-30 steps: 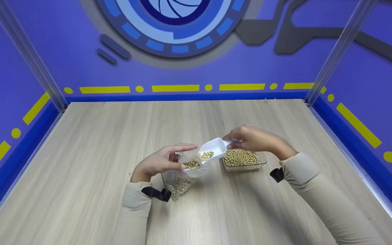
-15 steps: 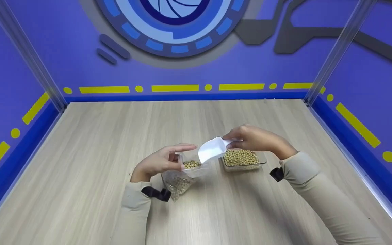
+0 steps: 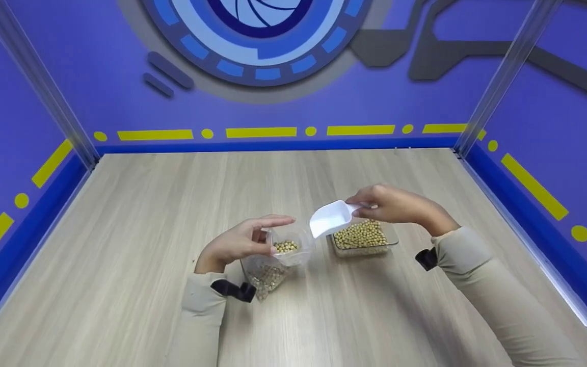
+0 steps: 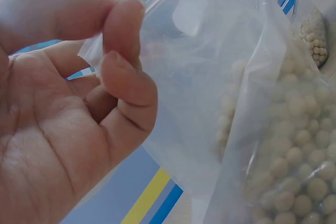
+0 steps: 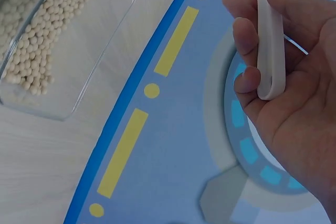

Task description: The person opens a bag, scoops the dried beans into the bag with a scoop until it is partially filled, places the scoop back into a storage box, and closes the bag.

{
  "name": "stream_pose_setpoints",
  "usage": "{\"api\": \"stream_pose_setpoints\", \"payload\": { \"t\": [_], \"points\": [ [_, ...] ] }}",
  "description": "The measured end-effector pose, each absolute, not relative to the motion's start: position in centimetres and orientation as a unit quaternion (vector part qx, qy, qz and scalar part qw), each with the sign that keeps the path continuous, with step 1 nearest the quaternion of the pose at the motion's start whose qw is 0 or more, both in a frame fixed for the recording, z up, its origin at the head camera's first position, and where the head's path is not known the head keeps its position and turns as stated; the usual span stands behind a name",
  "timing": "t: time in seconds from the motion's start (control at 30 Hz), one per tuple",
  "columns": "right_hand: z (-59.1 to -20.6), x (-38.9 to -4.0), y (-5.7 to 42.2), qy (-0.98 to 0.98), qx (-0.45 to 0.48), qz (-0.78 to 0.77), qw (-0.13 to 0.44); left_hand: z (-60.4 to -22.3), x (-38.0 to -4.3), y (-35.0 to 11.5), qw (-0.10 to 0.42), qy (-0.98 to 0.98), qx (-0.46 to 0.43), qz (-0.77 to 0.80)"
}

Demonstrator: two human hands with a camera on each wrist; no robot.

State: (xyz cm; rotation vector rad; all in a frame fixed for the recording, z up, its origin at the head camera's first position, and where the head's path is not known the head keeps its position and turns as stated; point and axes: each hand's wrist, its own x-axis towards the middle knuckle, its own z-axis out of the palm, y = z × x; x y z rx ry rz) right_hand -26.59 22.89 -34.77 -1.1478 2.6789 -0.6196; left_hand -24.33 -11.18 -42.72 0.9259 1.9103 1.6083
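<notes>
In the head view my left hand [image 3: 242,242] pinches the rim of a clear plastic bag [image 3: 301,255]. Pale, round dried beans fill its lower part, and its mouth gapes to the right. The left wrist view has the bag [image 4: 189,93] close up, beside the pinched thumb and fingertip. My right hand [image 3: 398,204] grips the handle of a white scoop [image 3: 330,218], which is tilted down towards the bag and has no beans in it. In the right wrist view, fingers curl round the scoop handle [image 5: 271,51]; the scoop's bowl is mostly cut off.
A clear box [image 3: 375,251] of the same beans stands on the wooden table [image 3: 145,214], below the right hand. Its bare wall [image 5: 100,72] shows in the right wrist view. Blue panels [image 3: 222,114] with yellow marks enclose the back and sides.
Beans that lay in the scoop one second ago are gone from it. My right hand has drawn the scoop rightward and slightly up, away from the bag. The left hand stays put.
</notes>
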Motion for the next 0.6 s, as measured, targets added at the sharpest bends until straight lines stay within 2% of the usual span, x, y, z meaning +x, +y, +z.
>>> {"api": "stream_pose_setpoints", "payload": {
  "t": [0.6],
  "points": [
    [-35.1, -28.1, 28.5, 0.921, -0.353, -0.161, 0.034, -42.7, -24.2, -11.2, 0.24, 0.69, 0.34, 0.592]
  ]
}}
